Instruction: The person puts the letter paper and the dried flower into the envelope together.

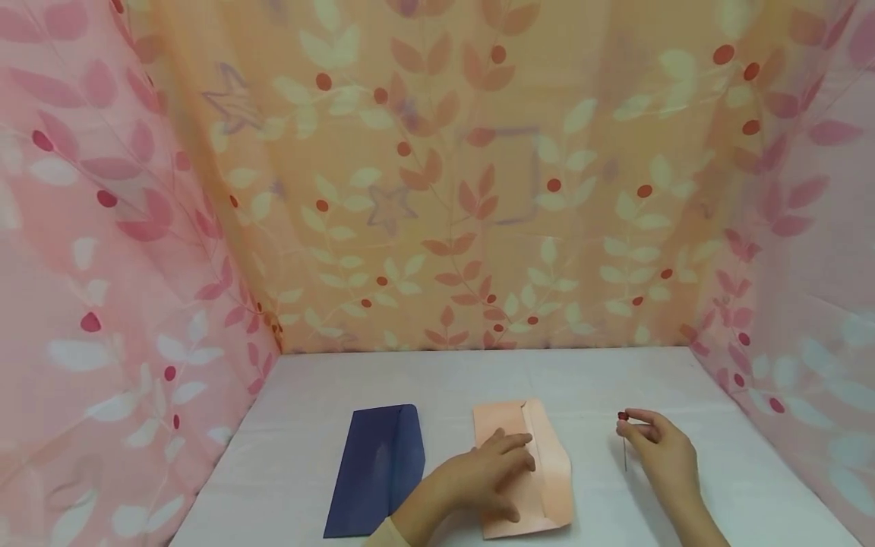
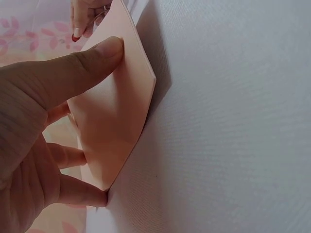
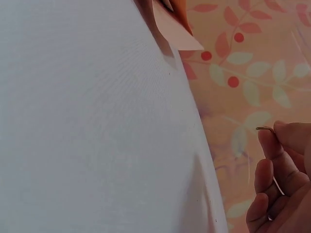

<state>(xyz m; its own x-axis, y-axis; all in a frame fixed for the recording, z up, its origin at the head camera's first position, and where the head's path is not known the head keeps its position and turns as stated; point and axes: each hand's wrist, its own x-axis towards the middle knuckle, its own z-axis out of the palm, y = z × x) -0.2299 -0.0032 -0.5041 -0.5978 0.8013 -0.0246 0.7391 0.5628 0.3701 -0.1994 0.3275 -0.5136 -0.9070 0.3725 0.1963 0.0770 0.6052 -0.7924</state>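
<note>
A peach envelope [image 1: 557,486] lies on the white table, its flap side to the right. My left hand [image 1: 481,475] rests across it with fingers spread. In the left wrist view the thumb [image 2: 109,48] presses on the envelope's face [image 2: 107,111] and other fingertips touch its far side; the envelope's near edge casts a shadow on the cloth. To the right, my right hand [image 1: 666,456] pinches a small dark red piece [image 1: 623,415] between thumb and fingertips. A thin stem [image 1: 625,456] hangs down from it above the table. I cannot tell its exact kind.
A dark blue envelope [image 1: 365,463] lies to the left, partly behind my left forearm. White cloth [image 1: 533,372] covers the table. A yellowish leaf-patterned curtain [image 1: 444,251] stands at the back edge, with pink patterned curtains [image 1: 137,304] on both sides.
</note>
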